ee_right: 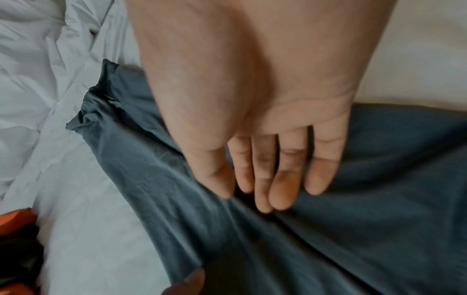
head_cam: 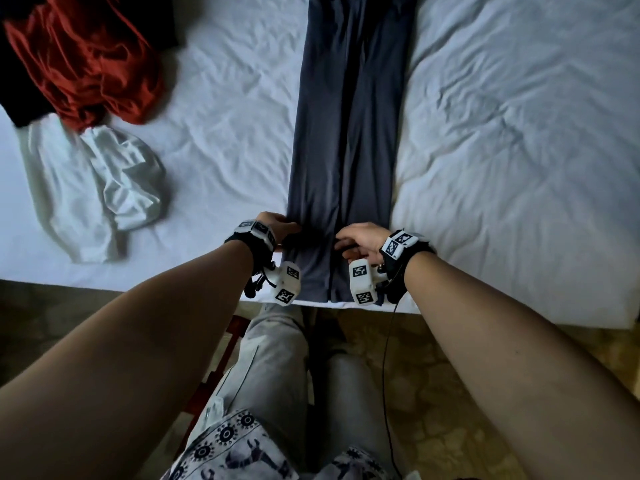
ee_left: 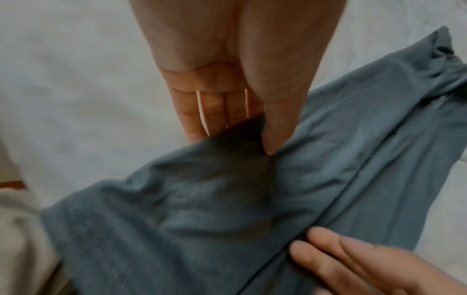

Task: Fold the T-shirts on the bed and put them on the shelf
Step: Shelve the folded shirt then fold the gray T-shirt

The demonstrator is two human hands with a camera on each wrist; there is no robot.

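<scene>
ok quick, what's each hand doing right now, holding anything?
Left hand: pinching the near left edge of the grey shirt.
Right hand: open, fingers straight, resting on the shirt.

T-shirt (head_cam: 346,133) lies lengthwise mid-bed (head_cam: 225,98), near end at the bed edge | left hand (head_cam: 277,226) on its left side, right hand (head_cam: 360,239) right of centre | three loose garments (head_cam: 86,98) far left on bed | person's legs (head_cam: 277,358) before bed
</scene>
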